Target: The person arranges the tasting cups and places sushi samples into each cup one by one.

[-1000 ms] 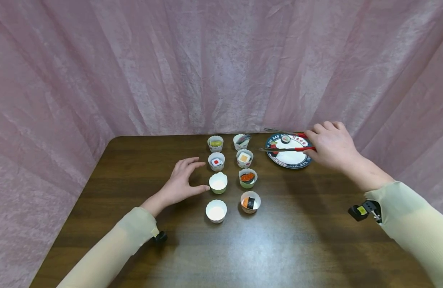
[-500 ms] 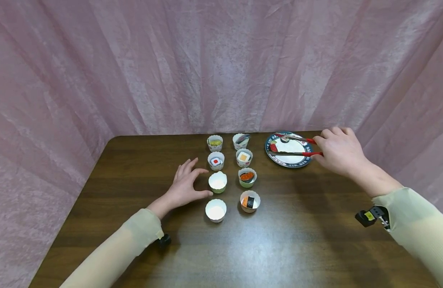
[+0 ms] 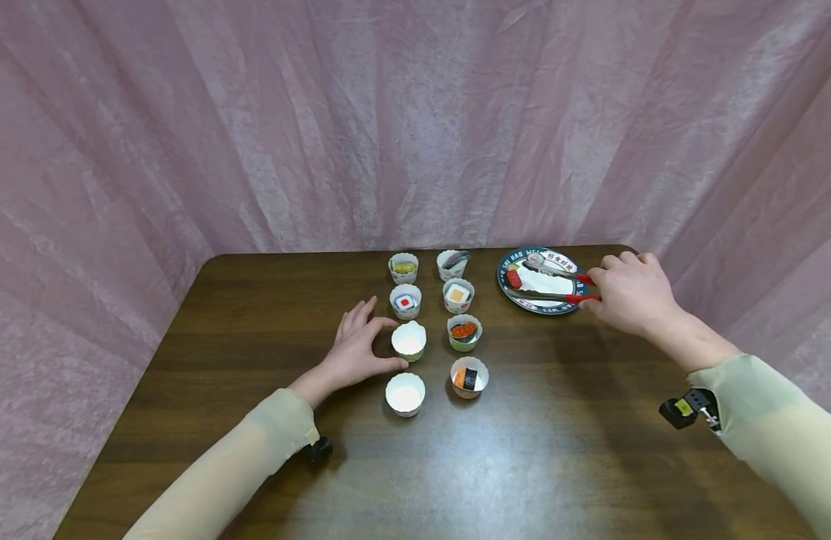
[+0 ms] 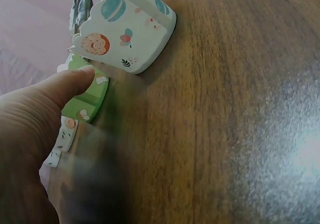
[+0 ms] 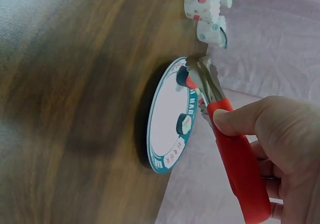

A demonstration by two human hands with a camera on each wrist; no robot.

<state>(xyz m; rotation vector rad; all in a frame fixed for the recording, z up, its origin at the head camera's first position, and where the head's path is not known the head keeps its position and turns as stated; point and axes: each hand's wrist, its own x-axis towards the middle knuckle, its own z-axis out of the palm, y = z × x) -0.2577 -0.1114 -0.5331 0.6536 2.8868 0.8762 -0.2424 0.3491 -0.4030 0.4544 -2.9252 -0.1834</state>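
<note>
My left hand [image 3: 358, 352] holds its thumb and forefinger on either side of a green paper cup [image 3: 409, 351] with a white inside; in the left wrist view the thumb overlaps this cup [image 4: 82, 106], and contact is unclear. My right hand [image 3: 631, 294] grips red-handled metal tongs [image 3: 553, 297], their arms spread over a round plate [image 3: 549, 308] with a dark patterned rim. A small sushi roll, partly covered by the far tong arm in the head view, shows in the right wrist view as a dark-sided roll [image 5: 184, 124]. A red strawberry-like piece [image 3: 514, 279] lies at the plate's left.
Paper cups stand in two columns. The right column includes cups with orange roe sushi [image 3: 464, 332], an orange-and-black piece [image 3: 466, 379] and a yellow-topped piece [image 3: 458, 294]. A white-lined cup [image 3: 405, 396] stands nearest in the left column. Pink curtain [image 3: 415, 135] hangs behind the table.
My left hand has moved right, bringing thumb and forefinger to the green cup. The tongs have come nearer and lower over the plate, the far arm now across the sushi roll.
</note>
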